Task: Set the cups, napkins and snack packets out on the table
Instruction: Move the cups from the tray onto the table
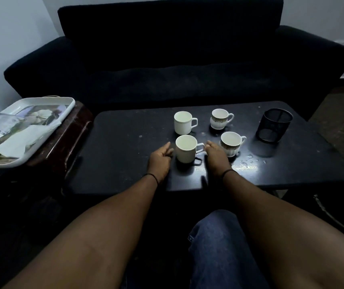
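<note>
Four cups on the table (125, 147), and the near plain cup (186, 148) stands between both hands, neither gripping it. Left hand (160, 157) loosely curled just beside it, right hand (216, 156) half-open by its handle, empty too. Risk: the right hand's back sits against the patterned cup (231, 143), so a careless pull could knock it. Napkins wait in the tray (48, 138), left

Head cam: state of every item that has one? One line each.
Near plain cup: upright, empty, between both hands
Far plain cup: upright, empty
Far patterned cup: upright, empty
Near patterned cup: upright, empty
Mesh holder: upright, empty
Tray: holds napkins
Left hand: open
Right hand: open
</note>
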